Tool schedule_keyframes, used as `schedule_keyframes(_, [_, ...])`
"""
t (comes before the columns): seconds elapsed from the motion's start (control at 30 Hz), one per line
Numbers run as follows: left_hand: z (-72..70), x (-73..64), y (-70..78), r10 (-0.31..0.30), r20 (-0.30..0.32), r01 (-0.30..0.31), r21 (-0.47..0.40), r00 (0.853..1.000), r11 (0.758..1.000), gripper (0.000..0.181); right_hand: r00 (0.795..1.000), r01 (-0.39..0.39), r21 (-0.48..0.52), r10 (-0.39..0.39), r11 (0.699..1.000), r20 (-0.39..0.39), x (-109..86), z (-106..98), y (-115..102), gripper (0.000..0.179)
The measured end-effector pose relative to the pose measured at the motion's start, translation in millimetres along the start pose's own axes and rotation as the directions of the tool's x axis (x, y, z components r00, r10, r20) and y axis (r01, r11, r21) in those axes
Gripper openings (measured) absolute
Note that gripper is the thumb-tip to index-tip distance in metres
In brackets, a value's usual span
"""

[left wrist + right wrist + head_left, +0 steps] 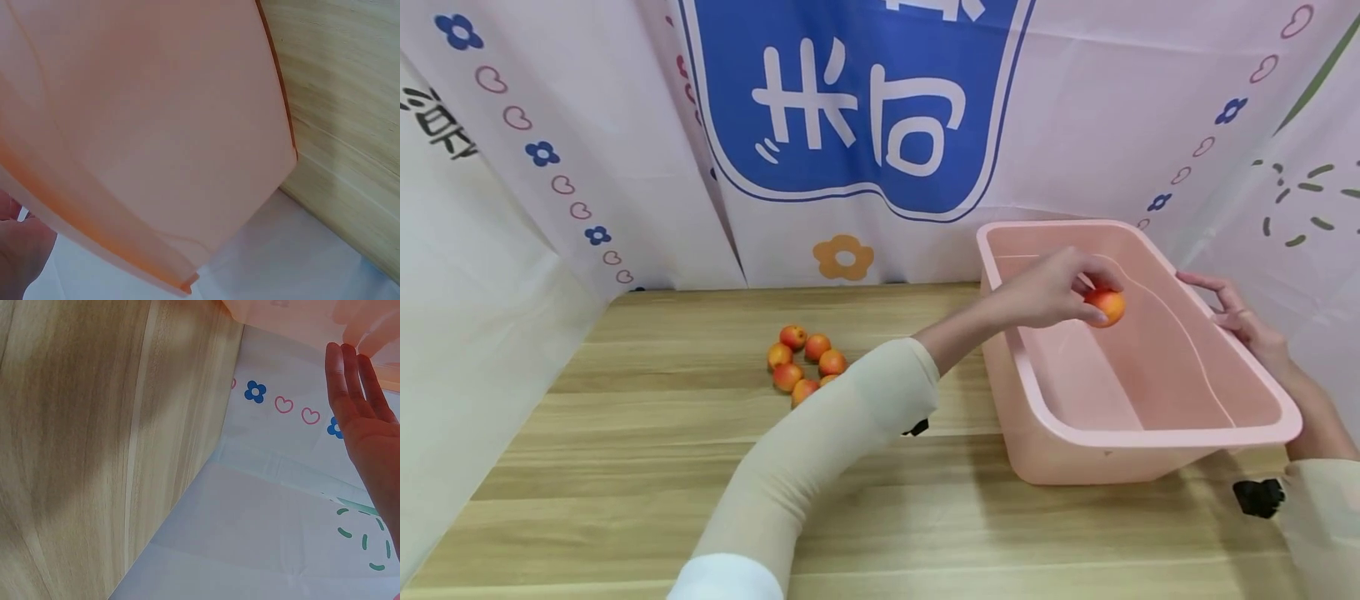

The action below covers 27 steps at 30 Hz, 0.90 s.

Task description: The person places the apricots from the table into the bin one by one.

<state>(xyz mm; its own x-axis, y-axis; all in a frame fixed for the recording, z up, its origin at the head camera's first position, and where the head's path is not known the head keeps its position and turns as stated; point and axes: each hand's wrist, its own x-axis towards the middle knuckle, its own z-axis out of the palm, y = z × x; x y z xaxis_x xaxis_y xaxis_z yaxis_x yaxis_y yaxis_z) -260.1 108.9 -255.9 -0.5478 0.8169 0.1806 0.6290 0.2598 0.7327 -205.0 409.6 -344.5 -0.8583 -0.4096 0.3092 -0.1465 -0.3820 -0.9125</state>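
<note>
My left hand (1056, 292) reaches over the near-left rim of a pink plastic tub (1037, 400). Its thumb and fingertips pinch a round orange-red fruit (1107, 308) above the tub's interior; in the left wrist view, part of that hand (25, 250) shows past the rim and the fruit is hidden. On the tub's far right side, my right hand (1251, 329) touches the rim. The right wrist view has its fingers (353, 381) straight, with tips against the outer wall. Several similar fruits (787, 377) lie clustered on the wooden table (625, 467), partly hidden behind my left sleeve.
A printed white cloth (910, 242) stands along the back of the table, with more cloth on both sides. The tub sits at the table's right, close to the back cloth. Small black devices (1258, 497) show beside both forearms.
</note>
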Motion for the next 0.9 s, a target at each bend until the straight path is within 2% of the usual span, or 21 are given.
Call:
schedule_keyframes(0.1, [2.9, 7.3, 1.9, -0.035, 0.021, 0.035, 0.022, 0.999, 0.999, 0.034, 1.0, -0.012, -0.036, 0.011, 0.999, -0.02, -0.5, 1.9, -0.3, 0.075])
schedule_keyframes(0.23, [7.3, 17.0, 5.1, -0.086, 0.044, 0.084, 0.05, 0.995, 0.995, 0.036, 1.0, 0.004, -0.038, -0.004, 0.999, -0.007, -0.2, 1.9, -0.3, 0.076])
schedule_keyframes(0.47, [19.4, 30.7, 3.7, -0.1, 0.079, 0.096, 0.048, 0.992, 0.994, 0.034, 0.998, 0.024, 0.046, -0.026, 0.999, 0.058, 1.7, -0.7, 0.3, 0.078])
schedule_keyframes(0.6, [24.0, 35.7, 1.3, -0.104, 0.107, 0.094, 0.102, 0.989, 0.99, 0.034, 1.0, 0.013, 0.003, -0.013, 1.0, 0.027, 1.5, 0.8, -0.6, 0.076])
schedule_keyframes(0.67, [25.6, 37.0, 0.1, -0.099, 0.122, 0.084, 0.122, 0.988, 0.989, 0.031, 1.0, 0.008, -0.025, -0.008, 1.0, 0.011, 1.1, 1.7, -1.0, 0.076])
schedule_keyframes(0.73, [26.6, 38.0, -1.4, -0.069, 0.138, 0.049, 0.143, 0.988, 0.989, 0.023, 1.0, 0.014, -0.029, -0.014, 0.999, 0.013, 0.6, 1.9, -1.1, 0.076])
schedule_keyframes(0.83, [27.1, 39.1, -4.5, -0.009, 0.156, -0.017, 0.162, 0.988, 0.987, 0.007, 0.999, 0.026, 0.02, -0.027, 0.999, 0.04, 0.6, 1.2, -0.5, 0.078])
schedule_keyframes(0.9, [27.2, 39.8, -6.7, 0.016, 0.162, -0.043, 0.166, 0.987, 0.985, 0.005, 0.998, 0.03, 0.043, -0.032, 0.999, 0.057, 0.7, 0.3, 0.0, 0.079])
